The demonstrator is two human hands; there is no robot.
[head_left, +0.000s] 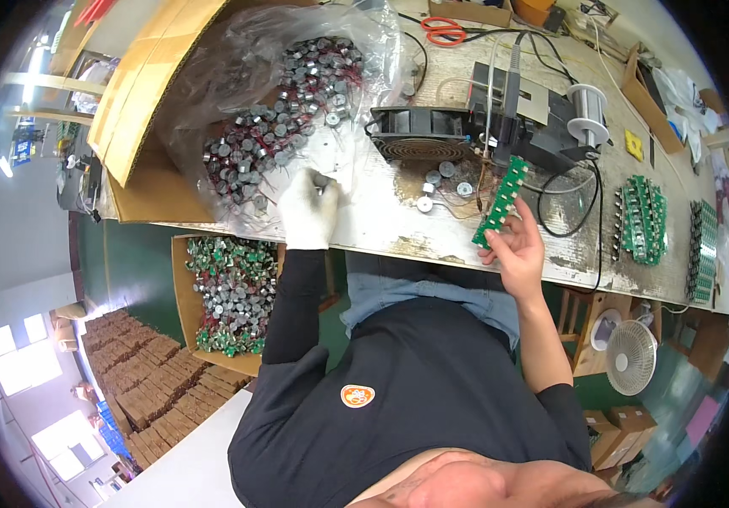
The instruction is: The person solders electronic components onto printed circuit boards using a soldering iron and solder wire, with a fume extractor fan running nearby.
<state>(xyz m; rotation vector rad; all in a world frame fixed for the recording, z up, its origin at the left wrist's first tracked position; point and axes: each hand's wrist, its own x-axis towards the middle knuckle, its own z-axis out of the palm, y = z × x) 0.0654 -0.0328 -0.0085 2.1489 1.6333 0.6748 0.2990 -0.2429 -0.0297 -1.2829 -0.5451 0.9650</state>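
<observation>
**Reporter:** What does the right hand [518, 245] hold?

**Photographer:** A long, narrow green circuit board strip [502, 201], pinched near its lower end between thumb and fingers. It tilts up over the worn white counter [381, 227], its upper end beside a black upright soldering fixture [507, 106]. The low grip probably leaves the upper stretch exposed and the fingers away from the fixture.

**Reporter:** And the left hand [309, 212]?

**Photographer:** Gloved in white fabric, fingers curled toward the thumb, beside a crumpled clear plastic bag [212, 80]. Whether it grips one of the round grey metal parts with red wires [246, 157] (the fingertips are too small to read) I cannot tell. The heap lies at the bag's mouth, presumably for easy reach.

**Reporter:** Why the black square fan [419, 123]?

**Photographer:** It stands near the fixture, perhaps to draw off fumes. A few loose round parts [464, 189] lie between it and the strip, handy for the right side; stacked green boards [642, 222] sit farther right, apparently leaving elbow room.
</observation>
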